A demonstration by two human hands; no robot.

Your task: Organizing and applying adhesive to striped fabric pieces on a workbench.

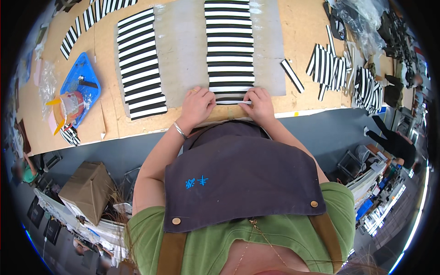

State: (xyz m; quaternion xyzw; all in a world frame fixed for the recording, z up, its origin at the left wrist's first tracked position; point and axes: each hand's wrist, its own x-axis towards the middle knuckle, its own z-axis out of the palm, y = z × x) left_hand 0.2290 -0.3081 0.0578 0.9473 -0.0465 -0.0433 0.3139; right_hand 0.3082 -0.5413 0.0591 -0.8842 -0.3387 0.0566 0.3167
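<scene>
At the table's near edge, my left hand [198,106] pinches the left end of a black-and-white strip [229,101]. The strip's right end is between the fingers of my right hand [259,105]. It lies level at the bottom of a column of similar strips [230,46], which are set edge to edge on a greyish sheet [182,55]. To the left runs a second column of strips [141,64]. One loose strip [292,75] rests aslant to the right of my right hand.
A blue tray [94,85] and a tape-wrapped container [71,110] stand at left. Piles of striped strips [329,68] and clear plastic [362,23] lie at right. More strips [101,11] curve along the far left. A cardboard box [87,190] is behind me, left.
</scene>
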